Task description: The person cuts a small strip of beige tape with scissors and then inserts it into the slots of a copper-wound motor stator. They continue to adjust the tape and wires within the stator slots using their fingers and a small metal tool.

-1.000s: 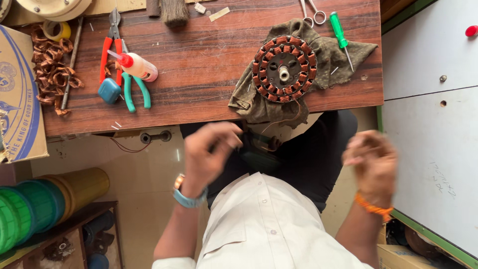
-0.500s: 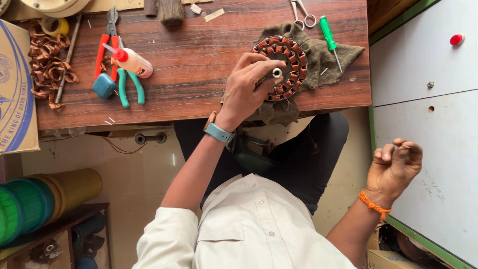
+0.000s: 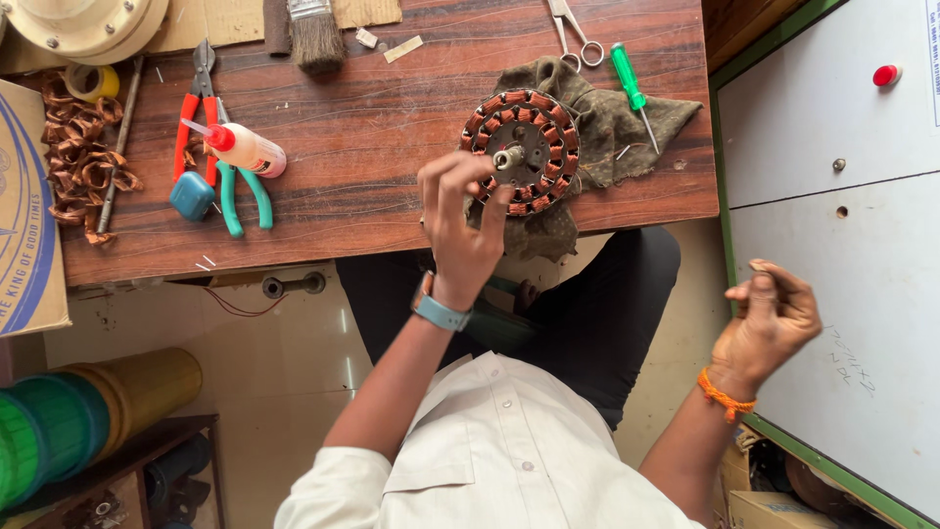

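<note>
The dark brown wooden worktable (image 3: 372, 127) fills the upper part of the view, its near edge running just above the person's lap, and the left hand (image 3: 460, 220) reaches up over that edge with the wrist, banded by a blue watch, hanging off the table and the fingers spread loosely, tips resting on the lower left rim of the round motor stator with copper-wound coils (image 3: 521, 152); the hand touches it without closing around it. The stator lies flat on a crumpled olive-grey cloth (image 3: 627, 127) near the table's front right corner, a ring of reddish copper windings around a dark core with a short metal shaft at the centre. The right hand (image 3: 774, 318) is held well off to the side, beyond the table's right edge and in front of a white cabinet door (image 3: 832, 127), fingers curled with thumb pressed against them; whether they pinch anything cannot be told. The wood left of the stator is bare as far as the red-handled and green-handled pliers (image 3: 220, 162), while a green-handled screwdriver (image 3: 630, 83) lies on the cloth just right of the stator.
</note>
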